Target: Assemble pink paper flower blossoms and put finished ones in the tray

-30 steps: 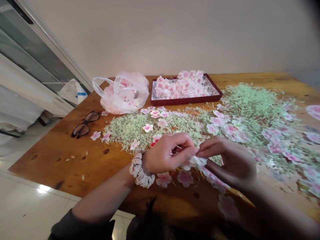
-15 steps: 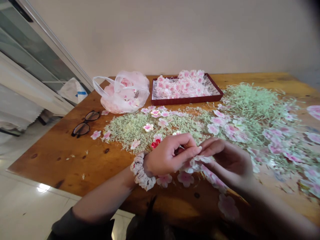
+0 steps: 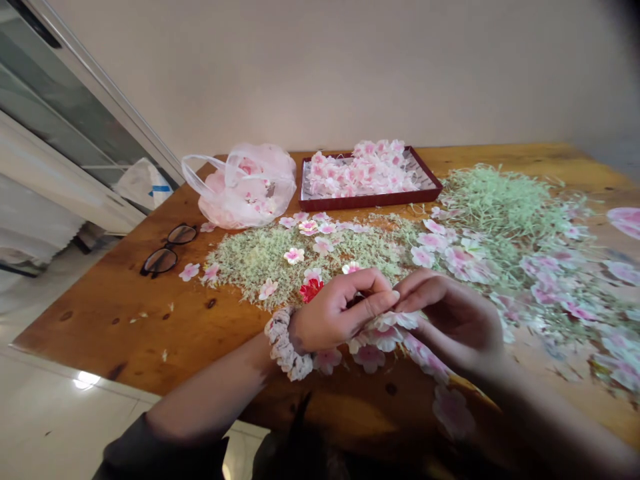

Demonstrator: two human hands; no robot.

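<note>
Two hands curl shut over the worktop, left hand and right hand meeting at the fingertips; whatever they pinch is mostly hidden, so cannot tell exactly, with artificial blossoms just under them. More blossoms and shredded green fibre lie spread around and beyond the hands, within easy reach, while a blossom tray and plastic bag sit further out. No readable writing.

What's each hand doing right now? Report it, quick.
Left hand: closed, pinching something too hidden to name.
Right hand: closed, pinching something too hidden to name.
</note>
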